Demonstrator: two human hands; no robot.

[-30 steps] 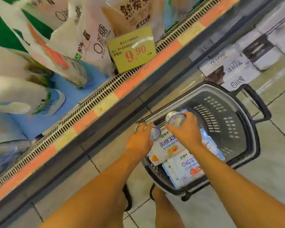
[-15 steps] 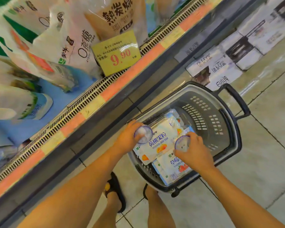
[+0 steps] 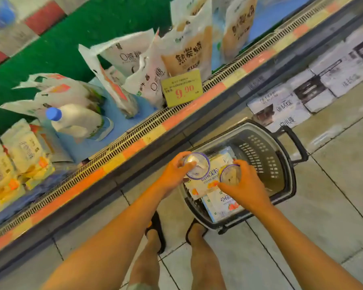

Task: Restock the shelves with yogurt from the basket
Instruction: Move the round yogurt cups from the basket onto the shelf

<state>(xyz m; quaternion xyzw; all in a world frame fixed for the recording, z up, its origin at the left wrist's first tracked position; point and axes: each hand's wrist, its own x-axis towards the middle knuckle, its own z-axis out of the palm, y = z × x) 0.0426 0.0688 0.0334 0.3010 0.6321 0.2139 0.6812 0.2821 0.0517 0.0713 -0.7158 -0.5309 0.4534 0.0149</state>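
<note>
Left hand (image 3: 172, 174) grips a clear, purple-rimmed yogurt cup (image 3: 196, 165); right hand (image 3: 244, 186) grips a second cup (image 3: 230, 175), both above white cartons (image 3: 205, 183) in the grey basket (image 3: 281, 164).

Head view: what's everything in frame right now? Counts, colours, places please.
basket: 1, grey, on floor beside shelf
packs: at least 2, white-blue, in basket
cups: 2, clear, purple rims; left cup, right cup, over basket
tag: 1, yellow, shelf edge
pouches: several, white and tan, on shelf
bottle: 1, white, blue cap, lying on shelf
boxes: several, white-black, floor beyond basket
left hand: 1, grips left cup
right hand: 1, grips right cup
feet: 2, in dark sandals
</note>
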